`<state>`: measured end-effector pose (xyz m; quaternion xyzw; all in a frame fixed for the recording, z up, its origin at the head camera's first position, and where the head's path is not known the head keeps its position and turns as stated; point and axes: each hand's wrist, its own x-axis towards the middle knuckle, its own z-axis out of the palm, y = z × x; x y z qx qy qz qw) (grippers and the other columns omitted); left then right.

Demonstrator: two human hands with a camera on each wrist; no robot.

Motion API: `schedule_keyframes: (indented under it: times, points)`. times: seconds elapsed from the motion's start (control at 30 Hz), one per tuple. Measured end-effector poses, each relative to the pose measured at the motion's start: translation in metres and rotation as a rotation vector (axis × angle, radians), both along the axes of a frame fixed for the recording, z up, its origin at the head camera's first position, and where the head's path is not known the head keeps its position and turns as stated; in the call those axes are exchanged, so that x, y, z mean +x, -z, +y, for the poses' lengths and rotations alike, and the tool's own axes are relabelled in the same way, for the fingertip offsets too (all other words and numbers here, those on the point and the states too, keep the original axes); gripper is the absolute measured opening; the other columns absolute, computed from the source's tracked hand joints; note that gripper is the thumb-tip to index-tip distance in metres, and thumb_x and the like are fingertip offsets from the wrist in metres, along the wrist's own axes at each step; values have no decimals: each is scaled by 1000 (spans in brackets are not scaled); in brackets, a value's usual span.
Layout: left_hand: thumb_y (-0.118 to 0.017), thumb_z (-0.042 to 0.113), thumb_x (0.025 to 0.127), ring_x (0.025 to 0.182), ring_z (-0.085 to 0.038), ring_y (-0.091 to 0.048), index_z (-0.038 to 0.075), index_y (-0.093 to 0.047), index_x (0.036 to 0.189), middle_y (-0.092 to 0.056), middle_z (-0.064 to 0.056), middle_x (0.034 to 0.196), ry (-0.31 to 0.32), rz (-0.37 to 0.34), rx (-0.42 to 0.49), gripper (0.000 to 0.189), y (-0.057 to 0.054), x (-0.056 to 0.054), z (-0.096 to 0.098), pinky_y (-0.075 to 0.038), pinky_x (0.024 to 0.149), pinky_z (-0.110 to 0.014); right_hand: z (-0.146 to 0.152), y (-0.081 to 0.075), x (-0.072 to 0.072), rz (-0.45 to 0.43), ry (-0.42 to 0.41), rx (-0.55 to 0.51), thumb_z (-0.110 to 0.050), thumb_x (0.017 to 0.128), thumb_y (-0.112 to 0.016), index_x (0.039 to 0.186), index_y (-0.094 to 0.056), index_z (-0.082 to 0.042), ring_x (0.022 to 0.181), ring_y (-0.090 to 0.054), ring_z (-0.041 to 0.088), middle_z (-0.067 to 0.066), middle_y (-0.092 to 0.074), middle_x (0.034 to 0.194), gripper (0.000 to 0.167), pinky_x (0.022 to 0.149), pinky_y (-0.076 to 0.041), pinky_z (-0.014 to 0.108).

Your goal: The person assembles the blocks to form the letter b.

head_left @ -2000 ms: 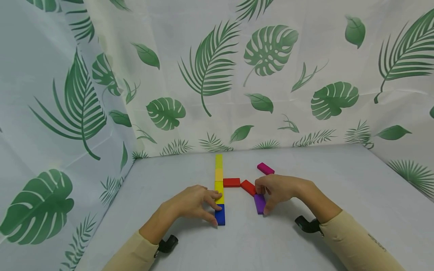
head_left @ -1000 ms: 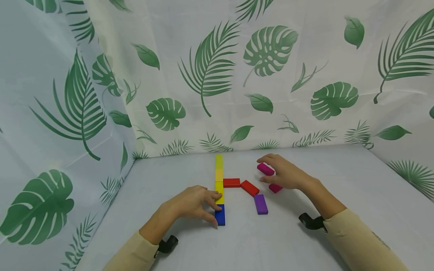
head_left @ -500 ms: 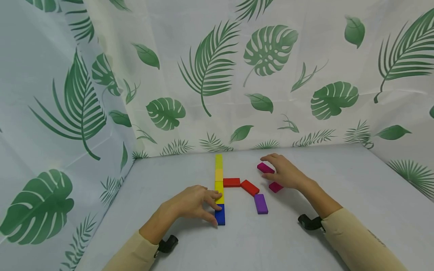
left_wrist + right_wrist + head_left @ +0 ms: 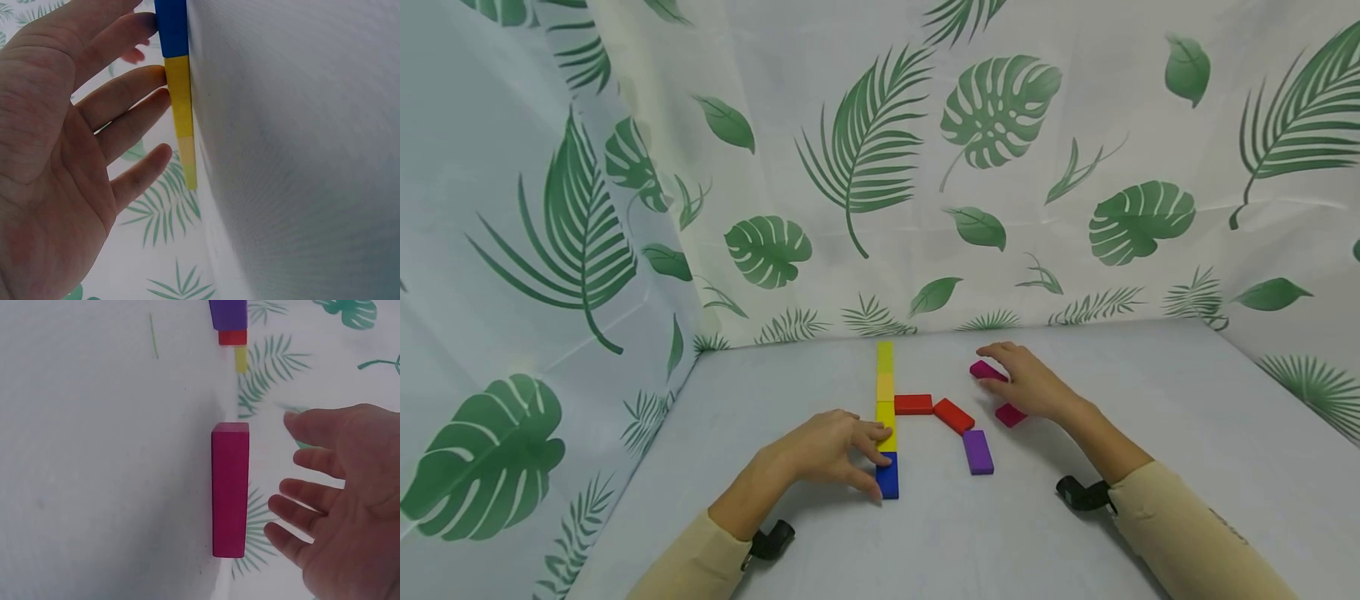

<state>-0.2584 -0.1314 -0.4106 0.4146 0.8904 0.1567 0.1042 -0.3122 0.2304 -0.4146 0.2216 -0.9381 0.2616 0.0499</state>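
On the table, a column of yellow wooden blocks (image 4: pixel 885 367) runs toward me and ends in a blue block (image 4: pixel 887 483). My left hand (image 4: pixel 831 450) rests against its near end, fingers extended and touching the blue and yellow blocks. A red block (image 4: pixel 913 405) lies crosswise to the column. A second red block (image 4: pixel 953 416) slants down from it to a purple block (image 4: pixel 978 452). Over a magenta block (image 4: pixel 983 369), my right hand (image 4: pixel 1033 385) hovers with fingers spread, holding nothing. It partly hides another magenta block (image 4: pixel 1011 414), seen large in the right wrist view (image 4: pixel 230 494).
A white table (image 4: pixel 925 542) carries all the blocks. Behind it and at the left hangs a white cloth (image 4: pixel 895 283) printed with green leaves. Black wrist cameras (image 4: pixel 772 540) sit under both cuffs.
My right hand has let go of the purple block, which now lies below the slanted red one, and has moved away to above the magenta blocks. The left hand has stayed put.
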Motion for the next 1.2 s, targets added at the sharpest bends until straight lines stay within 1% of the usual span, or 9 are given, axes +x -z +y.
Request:
schedule_keyframes:
  times: [0.3,0.4,0.53,0.63,0.7,0.83,0.97,1.07,1.2]
  points:
    - [-85,60,77,144,-6,-51,38,-79,118,-60,8,149,-7,-7,-6,47,1,0,-1,-41,121,-47,0,2,1,-79,5,40,-21,99,-69,153,-46,1,139,-44,51,29,-47,153,63,104,-51,65]
    - [-85,60,77,144,-7,-51,37,-79,118,-60,8,148,-8,-5,-5,47,0,0,-1,-42,120,-47,0,3,1,-95,-9,46,-22,99,-69,155,-43,2,140,-43,52,29,-45,156,66,104,-50,66]
    - [-85,59,77,144,-7,-51,36,-79,118,-61,7,148,-13,-11,-5,47,0,0,-1,-42,120,-47,1,6,-3,-144,-45,72,-22,101,-67,157,-39,5,145,-38,53,30,-38,161,68,110,-45,67]
    - [-86,59,77,144,-7,-51,36,-79,118,-60,8,148,-19,-17,-9,47,-1,0,-1,-42,120,-46,1,8,-6,-188,-62,105,-24,102,-65,157,-40,4,148,-36,53,29,-36,163,66,112,-42,67]
    - [-86,59,77,144,-7,-51,37,-79,118,-60,8,149,-20,-17,-12,47,-1,1,-1,-42,120,-46,1,9,-6,-199,-63,122,-26,102,-65,155,-44,3,148,-37,53,28,-37,163,64,112,-43,67]
    - [-86,58,77,143,-6,-51,36,-79,118,-60,8,149,-18,-15,-16,47,-2,1,-1,-42,120,-45,1,7,-5,-150,-50,126,-23,100,-69,147,-55,2,139,-48,50,26,-51,153,56,106,-51,63]
    - [-86,58,78,143,-6,-51,36,-79,119,-60,8,149,-16,-17,-14,47,-2,1,-2,-42,121,-45,0,4,-2,-82,-25,84,-13,95,-74,131,-68,0,122,-62,41,21,-68,131,39,99,-56,59]
    - [-85,58,78,143,-6,-51,36,-79,119,-60,8,149,-12,-14,-12,47,-2,1,-2,-42,120,-46,0,2,0,-71,-4,55,-7,93,-75,123,-72,-1,112,-66,36,17,-72,119,30,95,-58,55]
    - [-84,60,78,143,-6,-51,37,-78,119,-60,8,149,2,-2,-10,47,0,0,-1,-42,120,-46,2,3,0,-68,3,55,-4,92,-75,124,-70,2,105,-68,34,17,-73,114,33,91,-60,51]
